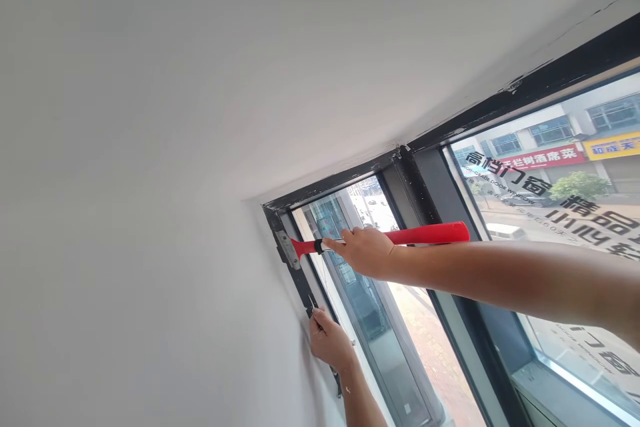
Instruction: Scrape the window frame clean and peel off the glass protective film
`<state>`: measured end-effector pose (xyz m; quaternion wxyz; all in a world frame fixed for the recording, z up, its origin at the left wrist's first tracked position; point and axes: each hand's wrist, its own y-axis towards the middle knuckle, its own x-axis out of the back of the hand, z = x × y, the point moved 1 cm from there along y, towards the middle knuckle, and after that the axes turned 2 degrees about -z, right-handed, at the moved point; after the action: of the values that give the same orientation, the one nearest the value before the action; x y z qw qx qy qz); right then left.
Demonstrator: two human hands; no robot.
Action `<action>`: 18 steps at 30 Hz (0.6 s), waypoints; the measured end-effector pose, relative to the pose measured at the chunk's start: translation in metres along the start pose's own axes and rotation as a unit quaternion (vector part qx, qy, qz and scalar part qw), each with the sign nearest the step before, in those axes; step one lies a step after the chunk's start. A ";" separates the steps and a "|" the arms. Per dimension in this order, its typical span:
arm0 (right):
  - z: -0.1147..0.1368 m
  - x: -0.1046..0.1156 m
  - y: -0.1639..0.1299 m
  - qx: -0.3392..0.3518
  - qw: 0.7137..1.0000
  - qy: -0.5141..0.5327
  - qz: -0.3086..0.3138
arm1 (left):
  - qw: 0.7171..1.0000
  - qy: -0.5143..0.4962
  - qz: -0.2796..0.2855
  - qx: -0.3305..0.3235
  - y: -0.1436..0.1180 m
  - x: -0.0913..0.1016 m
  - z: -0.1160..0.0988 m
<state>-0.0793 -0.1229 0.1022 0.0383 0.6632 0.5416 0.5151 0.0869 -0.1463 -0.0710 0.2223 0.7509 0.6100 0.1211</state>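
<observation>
My right hand (pixel 364 250) grips a red-handled scraper (pixel 430 234), index finger stretched along the shaft. Its metal blade (pixel 289 250) lies flat against the black window frame (pixel 298 277) near the upper left corner. My left hand (pixel 327 340) is lower down, fingers closed on a thin dark strip (pixel 311 305) at the frame's left edge where it meets the white wall. My right forearm reaches in from the right edge of the view.
A white wall (pixel 125 280) and white ceiling (pixel 280 47) surround the window. A thick black mullion (pixel 440 213) divides the panes. The right pane (pixel 565 180) carries large black lettering; a street and shop signs show outside.
</observation>
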 end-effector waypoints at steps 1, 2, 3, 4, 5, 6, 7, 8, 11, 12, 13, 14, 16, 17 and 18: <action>0.003 -0.003 -0.005 -0.005 1.000 -0.002 0.001 | 0.999 -0.025 0.011 0.040 -0.005 0.004 -0.003; 0.006 -0.005 -0.010 -0.010 1.000 -0.006 0.001 | 0.996 -0.049 0.021 0.074 -0.010 0.007 -0.007; 0.009 -0.008 -0.014 -0.012 1.000 -0.006 0.001 | 0.992 -0.074 0.025 0.099 -0.013 0.010 -0.012; 0.013 -0.011 -0.018 -0.012 1.000 -0.005 0.004 | 0.988 -0.100 0.027 0.113 -0.016 0.013 -0.018; 0.018 -0.014 -0.022 -0.008 1.000 -0.004 0.010 | 0.984 -0.126 0.028 0.122 -0.018 0.015 -0.025; 0.023 -0.017 -0.024 -0.002 1.000 -0.003 0.019 | 0.980 -0.154 0.027 0.127 -0.019 0.016 -0.032; 0.028 -0.022 -0.026 0.003 1.000 -0.002 0.029 | 0.975 -0.180 0.026 0.130 -0.020 0.017 -0.038; 0.033 -0.026 -0.027 0.005 0.999 -0.003 0.039 | 0.969 -0.204 0.027 0.135 -0.020 0.017 -0.044; 0.043 -0.036 -0.027 -0.008 0.998 0.007 0.060 | 0.957 -0.246 0.030 0.147 -0.020 0.014 -0.055; 0.044 -0.038 -0.026 -0.013 0.998 0.019 0.067 | 0.958 -0.252 0.029 0.133 -0.019 0.012 -0.058; 0.044 -0.039 -0.025 -0.013 0.997 0.034 0.073 | 0.960 -0.255 0.028 0.111 -0.017 0.009 -0.060; 0.043 -0.039 -0.025 -0.010 0.996 0.050 0.076 | 0.963 -0.254 0.031 0.082 -0.015 0.006 -0.063; 0.037 -0.037 -0.025 0.003 0.994 0.071 0.080 | 0.971 -0.234 0.050 0.023 -0.008 -0.001 -0.068; 0.034 -0.035 -0.026 0.007 0.994 0.075 0.078 | 0.974 -0.217 0.066 0.002 -0.004 -0.004 -0.070; 0.031 -0.033 -0.026 0.009 0.994 0.076 0.075 | 0.977 -0.197 0.083 -0.014 0.000 -0.006 -0.072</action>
<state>-0.0707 -0.1219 0.0504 -0.0480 0.6616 0.4961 0.5603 0.0533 -0.1390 -0.0076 0.3381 0.8046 0.4881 -0.0027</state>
